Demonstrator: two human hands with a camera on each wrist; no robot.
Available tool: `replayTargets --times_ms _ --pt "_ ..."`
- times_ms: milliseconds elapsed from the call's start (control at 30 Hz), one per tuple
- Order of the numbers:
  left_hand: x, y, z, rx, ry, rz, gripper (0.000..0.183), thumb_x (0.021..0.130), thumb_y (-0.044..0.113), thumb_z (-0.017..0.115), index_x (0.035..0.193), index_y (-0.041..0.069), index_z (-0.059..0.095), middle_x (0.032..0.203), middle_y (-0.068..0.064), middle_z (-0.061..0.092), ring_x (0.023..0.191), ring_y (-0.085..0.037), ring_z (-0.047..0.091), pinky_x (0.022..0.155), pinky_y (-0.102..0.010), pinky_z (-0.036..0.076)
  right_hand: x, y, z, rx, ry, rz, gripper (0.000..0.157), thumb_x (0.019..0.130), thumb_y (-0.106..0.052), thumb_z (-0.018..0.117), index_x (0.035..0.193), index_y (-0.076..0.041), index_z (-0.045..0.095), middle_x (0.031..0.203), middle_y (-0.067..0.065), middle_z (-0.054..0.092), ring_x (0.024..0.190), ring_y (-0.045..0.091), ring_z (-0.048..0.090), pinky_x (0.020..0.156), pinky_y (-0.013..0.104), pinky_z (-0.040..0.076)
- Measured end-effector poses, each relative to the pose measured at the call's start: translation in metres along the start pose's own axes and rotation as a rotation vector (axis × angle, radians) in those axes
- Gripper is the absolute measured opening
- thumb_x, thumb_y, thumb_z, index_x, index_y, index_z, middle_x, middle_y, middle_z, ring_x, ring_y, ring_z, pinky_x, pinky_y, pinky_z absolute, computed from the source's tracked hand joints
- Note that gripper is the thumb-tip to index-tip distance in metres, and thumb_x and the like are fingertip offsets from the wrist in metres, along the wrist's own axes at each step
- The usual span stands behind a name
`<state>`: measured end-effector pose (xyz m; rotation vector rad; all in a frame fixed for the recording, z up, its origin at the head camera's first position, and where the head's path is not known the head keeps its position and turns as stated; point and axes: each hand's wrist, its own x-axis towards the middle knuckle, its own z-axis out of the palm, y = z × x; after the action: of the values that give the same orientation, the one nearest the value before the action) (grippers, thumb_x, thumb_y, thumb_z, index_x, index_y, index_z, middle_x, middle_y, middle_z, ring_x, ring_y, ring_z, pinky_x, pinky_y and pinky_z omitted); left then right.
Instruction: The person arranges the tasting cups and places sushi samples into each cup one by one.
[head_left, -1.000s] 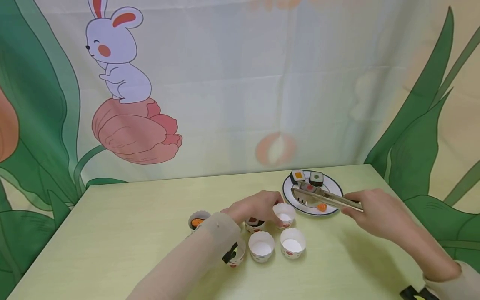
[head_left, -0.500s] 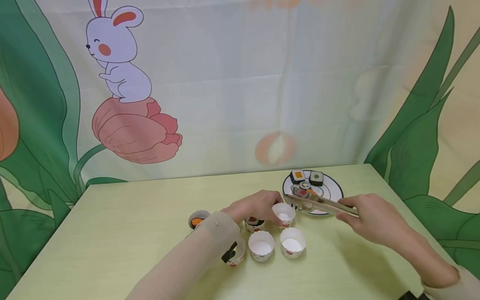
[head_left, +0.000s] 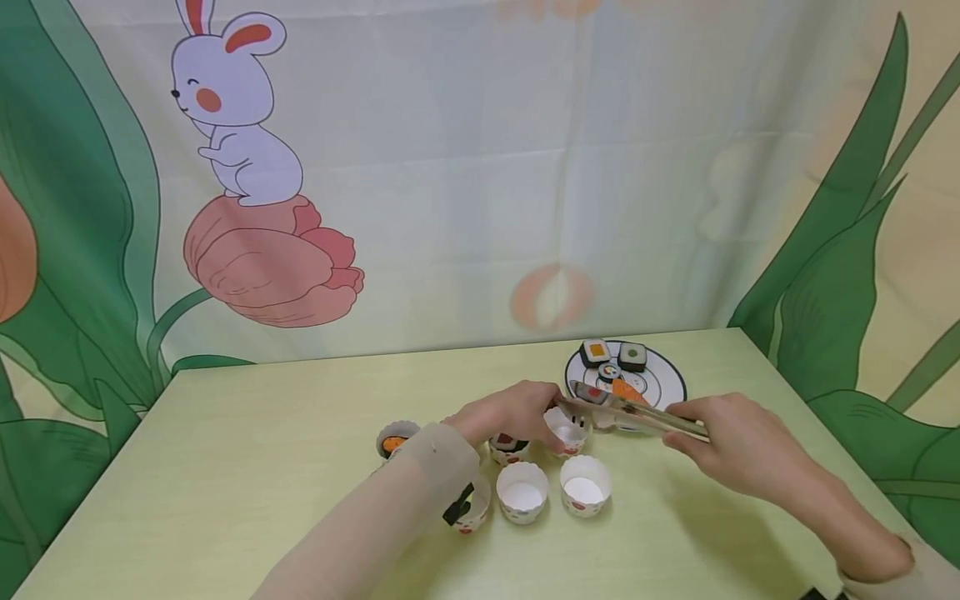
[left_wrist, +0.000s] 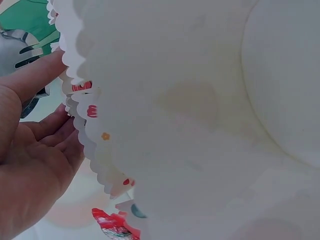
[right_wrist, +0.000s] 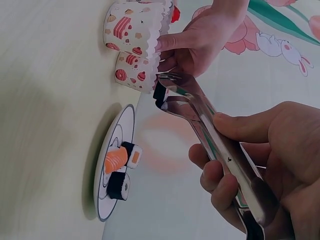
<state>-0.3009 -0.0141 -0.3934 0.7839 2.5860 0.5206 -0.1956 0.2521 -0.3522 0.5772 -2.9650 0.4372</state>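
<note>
My left hand [head_left: 517,412] holds the rim of a white paper baking cup [head_left: 566,437], thumb to the near side; the left wrist view shows its fingers around scalloped paper edges. My right hand [head_left: 750,446] grips metal tongs [right_wrist: 215,135], thumb on the upper arm and fingers under the lower. A small sushi piece [right_wrist: 160,93] with a black wrap sits between the tong tips, which are over that cup in the head view. The plate [head_left: 671,387] behind holds several sushi pieces, including a yellow-centred roll [head_left: 596,351], a green-centred roll [head_left: 633,357] and an orange-topped piece [right_wrist: 116,159].
Two white cups, a left one [head_left: 522,493] and a right one [head_left: 586,487], stand in front. Another cup [head_left: 471,510] is partly under the left sleeve. Farther left, a grey cup [head_left: 397,433] holds an orange piece, and a cup [head_left: 510,452] beside the left hand holds a dark-wrapped roll.
My right hand has brought the tongs and sushi piece leftward from over the plate to the cup in my left hand. The left hand stays put.
</note>
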Motion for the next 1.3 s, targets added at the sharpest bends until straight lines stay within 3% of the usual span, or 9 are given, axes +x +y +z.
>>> replayTargets --times_ms 167,933,1300 --pt "-0.0012 0.0002 -0.0007 -0.005 0.002 -0.003 0.064 0.086 0.031 0.086 0.136 0.005 0.057 0.134 -0.009 0.062 0.118 -0.019 0.058 0.102 -0.033 0.047 0.0006 -0.0020 0.0017 -0.007 -0.008 -0.005 0.037 0.090 -0.028 0.080 0.116 -0.001 0.076 0.101 0.013 0.075 0.078 0.019 0.063 0.054 0.035 0.044" --pt "-0.0023 -0.0010 -0.0011 -0.026 0.013 0.032 0.050 0.084 0.026 0.088 0.123 0.008 0.064 0.111 0.001 0.065 0.097 -0.011 0.058 0.089 -0.028 0.049 0.0024 -0.0079 0.0070 -0.021 -0.011 -0.027 0.036 0.090 -0.030 0.080 0.115 -0.003 0.076 0.101 0.010 0.075 0.082 0.021 0.068 0.059 0.042 0.052" --pt "-0.0027 0.0025 -0.0012 -0.012 0.003 0.004 0.061 0.084 0.028 0.088 0.133 0.006 0.059 0.126 -0.004 0.065 0.112 -0.016 0.059 0.099 -0.031 0.048 0.0016 -0.0058 0.0035 -0.003 0.021 -0.007 0.039 0.090 -0.029 0.081 0.116 0.000 0.075 0.097 0.007 0.074 0.072 0.015 0.058 0.055 0.036 0.045"
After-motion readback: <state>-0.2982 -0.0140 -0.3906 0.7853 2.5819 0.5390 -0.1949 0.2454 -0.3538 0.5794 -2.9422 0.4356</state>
